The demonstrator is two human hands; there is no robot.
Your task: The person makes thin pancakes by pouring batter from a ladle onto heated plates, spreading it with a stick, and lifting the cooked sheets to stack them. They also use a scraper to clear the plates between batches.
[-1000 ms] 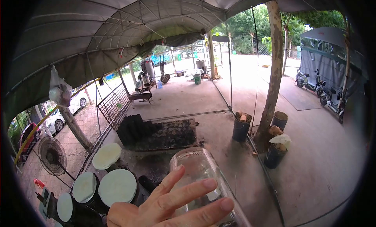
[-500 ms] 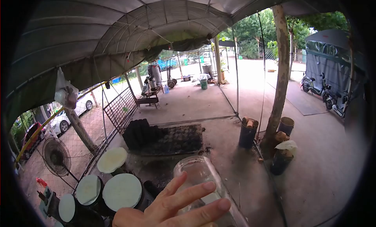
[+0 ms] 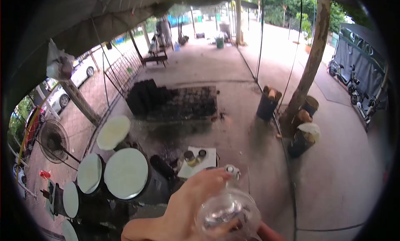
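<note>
While my left hand [image 3: 183,207] wraps its fingers round a clear glass jar [image 3: 228,214] at the bottom of my view, the jar's round end faces me. A bit of my right hand [image 3: 268,233] shows just under the jar; whether it grips or lies flat I cannot tell. Just beyond the jar, a white board [image 3: 200,162] lies on the floor with two small lidded jars [image 3: 195,156] on it. Left of that stand dark drums with pale round lids [image 3: 126,173]. Further out is a black heap of charcoal [image 3: 173,101], a fan [image 3: 52,141] to the left, and dark buckets [image 3: 268,105] by a tree trunk [image 3: 310,62] on the right.
</note>
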